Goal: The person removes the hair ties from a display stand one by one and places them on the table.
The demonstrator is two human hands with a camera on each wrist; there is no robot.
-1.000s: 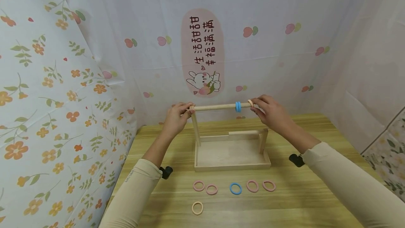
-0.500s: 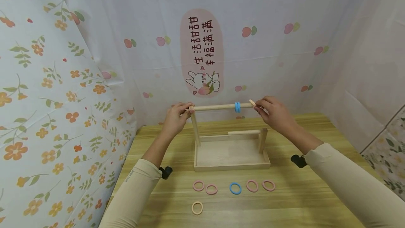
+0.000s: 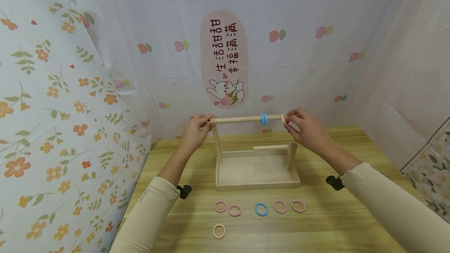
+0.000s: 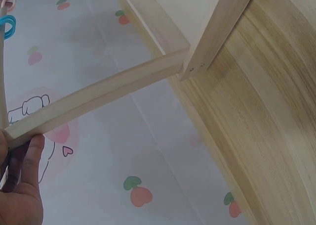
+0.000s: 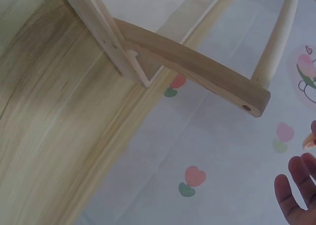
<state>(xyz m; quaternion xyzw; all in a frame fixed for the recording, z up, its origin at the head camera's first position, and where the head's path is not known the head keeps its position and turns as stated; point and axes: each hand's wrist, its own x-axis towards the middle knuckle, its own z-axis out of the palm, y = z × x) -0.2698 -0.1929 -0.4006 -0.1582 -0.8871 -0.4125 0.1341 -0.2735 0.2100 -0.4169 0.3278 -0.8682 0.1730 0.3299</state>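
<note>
A wooden rack (image 3: 258,185) has a tall left post, a long upper rod (image 3: 239,119) and a short lower rod (image 3: 270,147). My left hand (image 3: 195,131) grips the top of the tall post, where the upper rod joins it; in the left wrist view, fingers (image 4: 32,158) press against that post (image 4: 98,94). Two blue rings (image 3: 264,119) hang around the upper rod, right of its middle. At the rod's right end my right hand (image 3: 305,130) pinches a peach-coloured ring (image 3: 283,118). I cannot tell whether this ring still encircles the tip.
On the table (image 3: 316,225) before the rack lie several pink rings (image 3: 280,207), a blue ring (image 3: 261,209) and a peach ring (image 3: 219,231). The short right post (image 3: 292,155) stands below my right hand. A printed curtain (image 3: 168,73) hangs behind.
My right hand has moved slightly right, drawing the peach ring along to the rod's tip; the ring tilted on the way. The left hand, blue rings and rack stay put.
</note>
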